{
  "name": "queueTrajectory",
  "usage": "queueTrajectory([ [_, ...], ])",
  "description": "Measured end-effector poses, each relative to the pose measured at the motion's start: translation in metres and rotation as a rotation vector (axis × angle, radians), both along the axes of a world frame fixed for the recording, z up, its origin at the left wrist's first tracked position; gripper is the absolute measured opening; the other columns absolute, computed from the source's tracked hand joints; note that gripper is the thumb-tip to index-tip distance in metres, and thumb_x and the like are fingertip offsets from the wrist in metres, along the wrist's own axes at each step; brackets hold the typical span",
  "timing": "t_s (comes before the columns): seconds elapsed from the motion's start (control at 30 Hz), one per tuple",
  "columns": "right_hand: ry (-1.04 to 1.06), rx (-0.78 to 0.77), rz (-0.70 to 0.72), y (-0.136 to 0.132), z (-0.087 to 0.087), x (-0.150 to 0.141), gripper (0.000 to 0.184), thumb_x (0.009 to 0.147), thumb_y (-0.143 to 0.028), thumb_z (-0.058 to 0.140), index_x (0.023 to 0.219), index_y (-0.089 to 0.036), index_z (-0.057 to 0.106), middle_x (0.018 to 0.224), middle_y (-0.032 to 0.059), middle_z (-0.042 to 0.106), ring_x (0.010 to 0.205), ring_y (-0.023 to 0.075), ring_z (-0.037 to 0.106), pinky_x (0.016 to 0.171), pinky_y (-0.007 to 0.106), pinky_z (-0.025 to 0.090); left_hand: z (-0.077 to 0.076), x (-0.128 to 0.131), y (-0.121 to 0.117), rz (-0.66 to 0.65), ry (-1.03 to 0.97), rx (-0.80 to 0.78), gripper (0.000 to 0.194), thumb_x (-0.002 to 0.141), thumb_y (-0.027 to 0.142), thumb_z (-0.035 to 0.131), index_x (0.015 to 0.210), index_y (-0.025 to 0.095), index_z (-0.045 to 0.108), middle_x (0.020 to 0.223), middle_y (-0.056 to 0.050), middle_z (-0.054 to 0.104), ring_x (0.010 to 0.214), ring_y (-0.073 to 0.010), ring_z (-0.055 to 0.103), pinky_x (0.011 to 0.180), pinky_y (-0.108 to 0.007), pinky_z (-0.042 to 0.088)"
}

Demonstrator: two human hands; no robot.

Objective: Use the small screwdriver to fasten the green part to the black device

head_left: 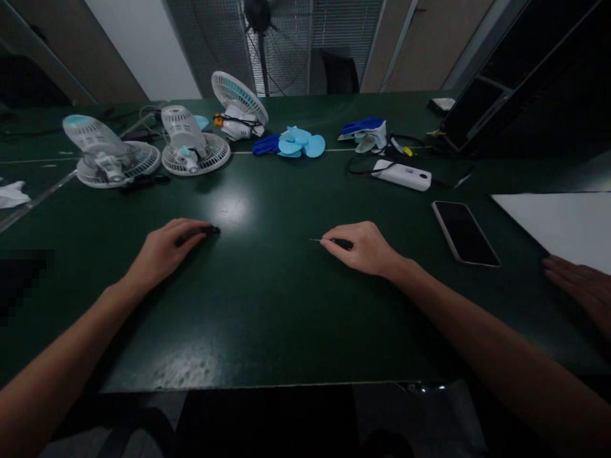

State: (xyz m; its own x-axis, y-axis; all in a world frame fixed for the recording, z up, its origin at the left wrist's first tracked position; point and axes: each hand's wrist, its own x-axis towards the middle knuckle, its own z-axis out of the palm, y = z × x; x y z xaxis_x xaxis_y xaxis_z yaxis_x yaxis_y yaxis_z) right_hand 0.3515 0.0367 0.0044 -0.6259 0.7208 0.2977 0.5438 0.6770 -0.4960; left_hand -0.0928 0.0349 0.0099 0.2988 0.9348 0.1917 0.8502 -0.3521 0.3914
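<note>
My left hand [167, 249] rests on the dark green table [267, 318], its fingers curled over a small black object [206, 231] that I cannot name. Farther right, my right hand [363, 248] lies on the table and pinches a thin screwdriver [329, 241] with a black handle, its metal tip pointing left. Both hands sit in the middle of the table, about a forearm's length apart.
Small white fans [191, 143] lie at the back left, one [111, 156] beside another [238, 105]. Light blue fan blades [300, 142] and blue-and-white parts [365, 132] sit behind. A white power bank [403, 175], a black phone [464, 232], a white sheet [563, 222] and another person's hand [580, 287] are at right.
</note>
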Motion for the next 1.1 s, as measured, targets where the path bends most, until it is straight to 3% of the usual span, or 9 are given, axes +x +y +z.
queueTrajectory([
  [0.17,-0.008,-0.006,0.005,0.000,0.001,0.000,0.027,0.104,-0.034,0.056,0.113,-0.018,0.074,0.104,0.0055,0.078,0.088,0.0191,0.072,0.077,0.034,0.057,-0.004,-0.049,0.010,0.257,-0.041,0.039,0.045,0.093,0.048,0.061,0.130,0.024,0.067,0.120,-0.004,0.070,0.094,-0.0191,0.066,0.086,-0.031,0.052],
  [0.37,-0.001,-0.011,0.016,0.001,0.002,0.001,0.027,0.103,-0.034,0.056,0.114,-0.017,0.074,0.103,0.0057,0.078,0.088,0.0189,0.072,0.077,0.034,0.056,-0.005,-0.053,0.010,0.299,-0.016,0.039,0.052,0.089,0.055,0.062,0.130,0.024,0.067,0.114,-0.003,0.072,0.092,-0.0182,0.066,0.086,-0.028,0.052],
  [0.53,-0.006,-0.026,0.011,0.001,0.001,0.001,0.027,0.103,-0.034,0.057,0.115,-0.017,0.075,0.103,0.0058,0.077,0.088,0.0190,0.072,0.077,0.034,0.056,0.002,-0.066,0.009,0.386,0.010,-0.050,0.070,0.079,0.064,0.067,0.135,0.021,0.064,0.117,-0.007,0.072,0.092,-0.0223,0.069,0.083,-0.032,0.055],
  [0.63,-0.005,-0.027,0.016,0.000,0.001,0.001,0.028,0.103,-0.035,0.056,0.114,-0.017,0.075,0.104,0.0060,0.077,0.088,0.0191,0.072,0.077,0.034,0.056,0.002,-0.076,0.008,0.420,0.086,-0.083,0.060,0.076,0.063,0.068,0.121,0.023,0.072,0.121,-0.007,0.069,0.089,-0.0233,0.069,0.083,-0.034,0.055],
  [0.77,-0.012,-0.020,0.016,0.000,0.002,0.000,0.028,0.103,-0.034,0.056,0.114,-0.017,0.075,0.103,0.0061,0.077,0.088,0.0193,0.072,0.077,0.035,0.056,-0.003,-0.081,0.007,0.446,0.065,-0.032,0.039,0.078,0.054,0.065,0.100,0.024,0.077,0.112,-0.003,0.070,0.091,-0.0216,0.069,0.087,-0.032,0.054],
  [0.9,-0.010,-0.013,0.013,0.000,0.003,0.000,0.028,0.103,-0.035,0.056,0.114,-0.018,0.075,0.104,0.0062,0.078,0.089,0.0199,0.072,0.078,0.035,0.056,-0.004,-0.076,0.007,0.437,0.102,-0.016,0.038,0.080,0.052,0.065,0.102,0.023,0.076,0.106,-0.003,0.073,0.084,-0.0198,0.068,0.079,-0.029,0.054],
  [1.0,-0.010,-0.014,0.010,0.000,0.003,0.000,0.028,0.103,-0.034,0.056,0.114,-0.018,0.075,0.103,0.0060,0.078,0.087,0.0198,0.072,0.077,0.035,0.056,-0.002,-0.071,0.005,0.515,0.068,0.005,0.036,0.081,0.050,0.068,0.105,0.023,0.075,0.094,-0.001,0.074,0.078,-0.0189,0.068,0.074,-0.028,0.054],
  [1.1,-0.016,-0.011,0.004,0.000,0.003,0.000,0.027,0.102,-0.034,0.057,0.114,-0.018,0.075,0.102,0.0058,0.078,0.087,0.0198,0.072,0.076,0.035,0.055,0.000,-0.062,0.002,0.579,-0.019,0.152,0.035,0.083,0.047,0.070,0.106,0.021,0.073,0.091,-0.001,0.075,0.080,-0.0191,0.070,0.077,-0.028,0.055],
])
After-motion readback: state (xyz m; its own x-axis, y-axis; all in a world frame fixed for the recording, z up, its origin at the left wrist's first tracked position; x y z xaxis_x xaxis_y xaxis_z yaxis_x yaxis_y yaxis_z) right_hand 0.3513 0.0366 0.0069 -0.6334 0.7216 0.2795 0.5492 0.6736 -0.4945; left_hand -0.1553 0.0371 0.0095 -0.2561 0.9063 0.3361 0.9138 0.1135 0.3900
